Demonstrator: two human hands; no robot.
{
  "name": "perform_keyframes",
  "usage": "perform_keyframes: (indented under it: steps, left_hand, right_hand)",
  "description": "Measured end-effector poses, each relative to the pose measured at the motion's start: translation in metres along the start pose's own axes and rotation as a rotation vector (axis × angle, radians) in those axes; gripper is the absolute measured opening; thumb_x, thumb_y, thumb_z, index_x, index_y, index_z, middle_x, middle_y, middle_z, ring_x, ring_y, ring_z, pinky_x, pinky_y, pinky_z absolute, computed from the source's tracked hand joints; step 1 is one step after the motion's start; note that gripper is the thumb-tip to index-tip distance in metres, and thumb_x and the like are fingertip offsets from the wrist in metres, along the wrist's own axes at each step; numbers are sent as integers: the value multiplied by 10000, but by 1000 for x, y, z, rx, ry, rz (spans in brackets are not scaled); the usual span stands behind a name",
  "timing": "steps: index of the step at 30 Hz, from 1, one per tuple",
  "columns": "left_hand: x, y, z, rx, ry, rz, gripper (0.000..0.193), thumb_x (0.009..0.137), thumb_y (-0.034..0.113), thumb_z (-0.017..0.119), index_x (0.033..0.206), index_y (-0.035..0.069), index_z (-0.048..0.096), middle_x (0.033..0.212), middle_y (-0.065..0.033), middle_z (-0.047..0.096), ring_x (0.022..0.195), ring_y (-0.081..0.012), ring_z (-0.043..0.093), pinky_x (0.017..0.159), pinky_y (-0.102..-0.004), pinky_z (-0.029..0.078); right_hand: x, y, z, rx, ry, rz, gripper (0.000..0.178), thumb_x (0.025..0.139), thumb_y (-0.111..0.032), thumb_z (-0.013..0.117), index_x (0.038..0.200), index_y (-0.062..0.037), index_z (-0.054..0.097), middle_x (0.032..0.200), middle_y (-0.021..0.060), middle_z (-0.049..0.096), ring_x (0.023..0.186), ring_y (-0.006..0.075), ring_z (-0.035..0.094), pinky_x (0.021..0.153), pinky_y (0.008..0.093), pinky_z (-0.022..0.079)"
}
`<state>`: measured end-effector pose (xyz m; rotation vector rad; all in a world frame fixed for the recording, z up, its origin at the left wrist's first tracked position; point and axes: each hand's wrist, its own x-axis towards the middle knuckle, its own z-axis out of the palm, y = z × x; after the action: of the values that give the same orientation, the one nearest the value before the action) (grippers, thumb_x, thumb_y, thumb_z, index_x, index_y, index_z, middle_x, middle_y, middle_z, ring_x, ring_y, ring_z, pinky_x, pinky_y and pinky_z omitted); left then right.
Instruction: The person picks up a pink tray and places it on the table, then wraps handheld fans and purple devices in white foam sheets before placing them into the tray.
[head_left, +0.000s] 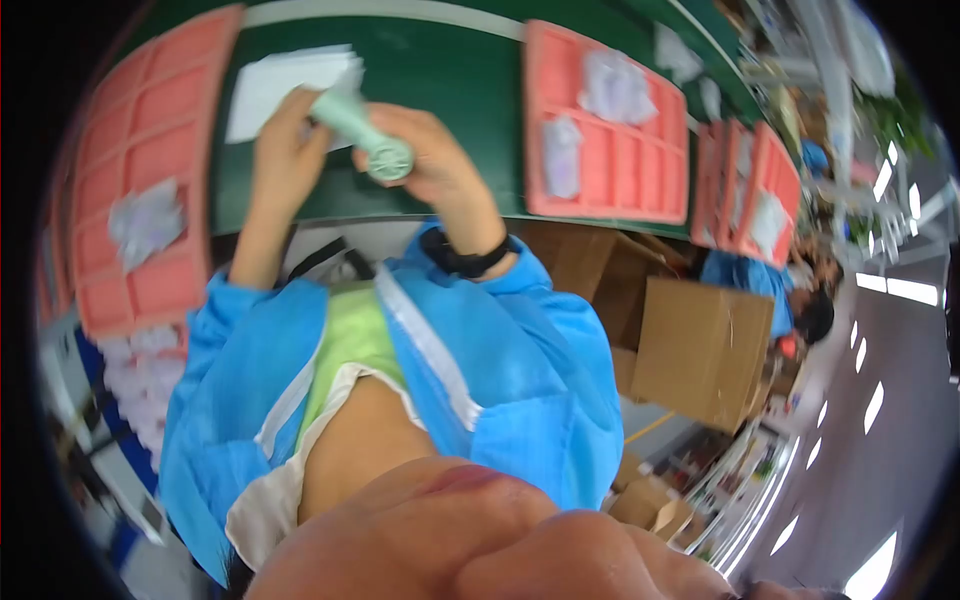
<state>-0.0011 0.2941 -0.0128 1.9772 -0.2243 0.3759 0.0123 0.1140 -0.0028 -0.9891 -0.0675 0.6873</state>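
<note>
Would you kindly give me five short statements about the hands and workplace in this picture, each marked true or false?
1. The left hand and right hand both hold the pale green object. True.
2. The black wristband is on the left wrist. False: the wristband is on the right wrist.
3. White paper lies on the green table near the left hand. True.
4. The jacket is red. False: the jacket is blue.
5. A cardboard box stands to the person's right. True.
</note>
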Motion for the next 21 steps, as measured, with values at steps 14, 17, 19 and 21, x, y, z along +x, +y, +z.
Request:
perform_keyframes:
  steps: [14, 17, 19, 21]
  left_hand:
    - [-10, 33, 14, -89, 71, 66, 60, 856, -2, 599, 913, -19, 602, 870, -64, 581, 788, -137, 547, 710, -241, 434]
    - [-17, 53, 24, -131, -26, 308, 86, 809, -22, 637, 889, -17, 605, 854, -68, 588, 753, -163, 553, 680, -259, 447]
    - [-22, 61, 26, -130, -126, 372, 111, 776, -47, 642, 875, -13, 606, 876, -85, 585, 775, -197, 566, 701, -273, 460]
    - [-22, 64, 27, -125, -180, 402, 125, 759, -59, 645, 868, -12, 606, 886, -93, 583, 786, -214, 572, 711, -280, 466]
  right_hand:
    - [-50, -9, -8, -1140, 471, -647, 374, 774, -218, 708, 1055, 7, 605, 758, 133, 649, 621, 230, 648, 569, 299, 483]
    - [-51, -8, -1, -1159, 637, -772, 359, 738, -219, 721, 991, -9, 575, 722, 140, 627, 610, 256, 637, 572, 310, 481]
    - [-55, -11, 4, -1161, 721, -836, 355, 720, -219, 728, 959, -17, 560, 704, 144, 616, 605, 269, 631, 574, 316, 481]
    - [-66, -17, 6, -1193, 753, -840, 358, 719, -201, 722, 969, -27, 535, 696, 141, 614, 599, 273, 629, 561, 323, 480]
